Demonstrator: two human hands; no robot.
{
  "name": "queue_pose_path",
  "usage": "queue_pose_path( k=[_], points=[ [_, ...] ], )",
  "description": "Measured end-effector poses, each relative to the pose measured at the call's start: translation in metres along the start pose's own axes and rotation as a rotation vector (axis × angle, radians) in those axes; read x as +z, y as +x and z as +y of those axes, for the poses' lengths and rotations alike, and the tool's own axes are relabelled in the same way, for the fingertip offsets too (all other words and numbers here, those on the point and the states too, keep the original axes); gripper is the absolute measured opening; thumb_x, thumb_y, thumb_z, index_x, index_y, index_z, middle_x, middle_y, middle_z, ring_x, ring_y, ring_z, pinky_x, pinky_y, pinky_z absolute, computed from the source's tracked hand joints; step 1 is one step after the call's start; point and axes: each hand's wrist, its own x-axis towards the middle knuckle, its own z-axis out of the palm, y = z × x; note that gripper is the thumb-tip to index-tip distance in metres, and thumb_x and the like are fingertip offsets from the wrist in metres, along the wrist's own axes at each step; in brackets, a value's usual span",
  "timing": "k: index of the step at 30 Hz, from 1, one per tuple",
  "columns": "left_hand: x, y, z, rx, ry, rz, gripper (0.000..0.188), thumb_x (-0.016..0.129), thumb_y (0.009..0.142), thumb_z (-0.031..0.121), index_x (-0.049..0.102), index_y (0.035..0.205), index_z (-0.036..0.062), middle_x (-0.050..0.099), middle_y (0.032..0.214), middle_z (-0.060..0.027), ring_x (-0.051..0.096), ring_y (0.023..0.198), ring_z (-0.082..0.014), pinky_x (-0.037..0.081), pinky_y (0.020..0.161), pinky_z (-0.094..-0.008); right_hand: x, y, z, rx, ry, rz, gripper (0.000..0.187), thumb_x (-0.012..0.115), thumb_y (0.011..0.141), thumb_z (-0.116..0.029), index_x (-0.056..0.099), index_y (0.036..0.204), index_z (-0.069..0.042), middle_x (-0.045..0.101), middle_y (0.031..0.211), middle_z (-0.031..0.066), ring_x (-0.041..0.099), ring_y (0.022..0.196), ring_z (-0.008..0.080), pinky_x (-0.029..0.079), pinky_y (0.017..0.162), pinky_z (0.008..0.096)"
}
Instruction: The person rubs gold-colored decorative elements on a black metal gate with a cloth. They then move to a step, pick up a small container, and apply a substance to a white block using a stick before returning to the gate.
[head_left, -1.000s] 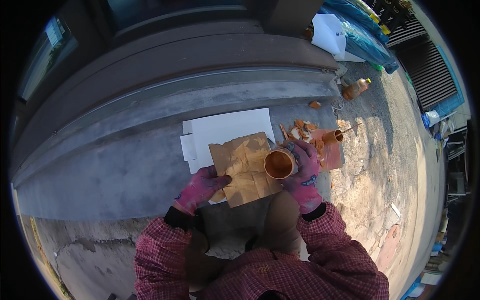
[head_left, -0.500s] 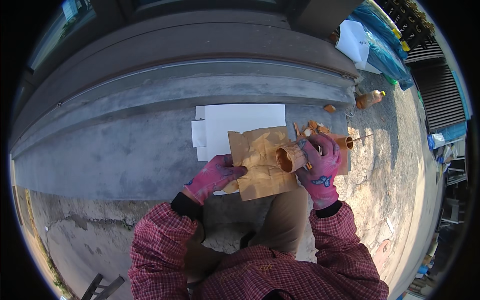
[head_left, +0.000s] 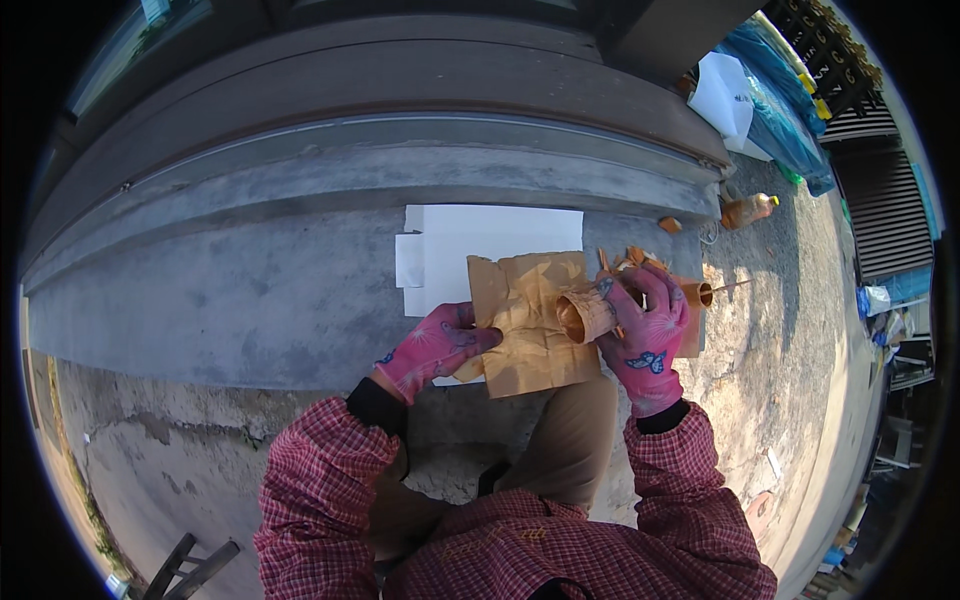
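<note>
My left hand [head_left: 437, 350], in a pink patterned glove, pinches the left edge of a creased brown cardboard sheet [head_left: 530, 375]. The sheet's middle looks rubbed or torn to a paler tan. Over its right part, my right hand [head_left: 650, 335], gloved alike, grips a short tan cardboard tube [head_left: 588, 316] with a rough surface. The tube lies tilted, its open end toward the left hand. The fingertips behind it are partly hidden. Under the brown sheet lies a white board [head_left: 500, 228] with a small folded flap at its left.
Brown scraps [head_left: 632, 258] lie beyond my right hand, beside another brown tube [head_left: 704, 295] with a thin stick at its mouth. A bottle with a yellow cap [head_left: 750, 210] lies farther right. A raised concrete step [head_left: 400, 175] runs along the far side.
The whole view has shifted slightly, so the step and the white board appear a little farther right. Both hands keep their holds, with the tube still over the cardboard.
</note>
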Motion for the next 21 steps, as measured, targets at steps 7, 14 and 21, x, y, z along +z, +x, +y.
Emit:
queue_pose_path(
  k=[7,14,21],
  points=[
    [-0.003,-0.001,-0.002,-0.021,0.005,0.007,0.034,0.063,0.085,0.016,0.056,0.111,-0.0048,0.063,0.100,-0.0068,0.056,0.089,-0.0110,0.045,0.081,-0.0272,0.000,0.003,-0.002,-0.022,-0.004,0.013,0.051,0.073,0.054,-0.012,0.062,0.103,-0.022,0.053,0.108,0.0041,0.047,0.109,0.0296,0.035,0.090,0.0454],
    [-0.005,0.000,-0.006,-0.022,0.025,0.024,0.033,0.064,0.085,0.016,0.057,0.108,-0.0059,0.064,0.097,-0.0073,0.057,0.086,-0.0113,0.046,0.077,-0.0277,0.000,0.003,-0.003,-0.022,-0.002,0.013,0.050,0.073,0.054,-0.012,0.062,0.102,-0.021,0.053,0.108,0.0038,0.048,0.109,0.0297,0.035,0.090,0.0453],
    [-0.010,-0.003,-0.009,-0.005,-0.010,-0.011,0.036,0.065,0.085,0.020,0.056,0.112,-0.0023,0.062,0.104,-0.0054,0.056,0.094,-0.0117,0.045,0.084,-0.0272,-0.002,0.005,-0.007,0.006,0.011,-0.010,0.049,0.073,0.055,-0.013,0.064,0.102,-0.020,0.054,0.107,0.0037,0.048,0.109,0.0294,0.035,0.090,0.0451]
  ],
)
